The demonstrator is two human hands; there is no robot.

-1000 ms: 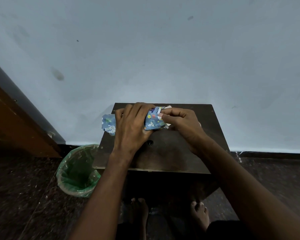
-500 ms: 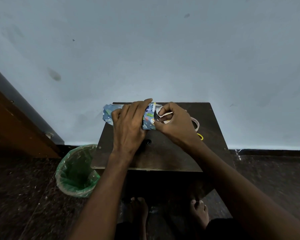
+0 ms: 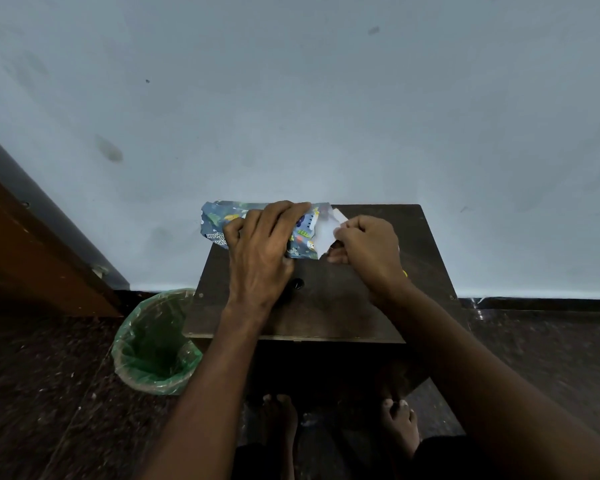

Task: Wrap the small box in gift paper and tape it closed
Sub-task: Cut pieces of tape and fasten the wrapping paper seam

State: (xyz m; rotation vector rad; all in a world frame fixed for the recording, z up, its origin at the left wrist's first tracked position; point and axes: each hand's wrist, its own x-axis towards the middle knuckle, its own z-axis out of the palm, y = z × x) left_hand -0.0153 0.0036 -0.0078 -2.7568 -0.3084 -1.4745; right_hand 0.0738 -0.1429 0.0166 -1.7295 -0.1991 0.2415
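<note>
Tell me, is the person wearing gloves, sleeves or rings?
No gloves: the left hand and right hand are bare. Both forearms are bare too, with no sleeves in view. I see no ring, watch or bracelet, though the dim light hides fine detail.

The small dark counter [image 3: 326, 306] stands against the wall [image 3: 291, 98], so there is no room to go past its far edge. Both hands fill the far part: the left hand [image 3: 260, 251] lies over the wrapped box [image 3: 302, 237], and the right hand [image 3: 368, 247] is just beside it. The near part of the counter top is bare. A green bin [image 3: 153, 344] stands on the floor, close against the counter's near left corner. A brown door [image 3: 32, 244] is farther left.
</note>
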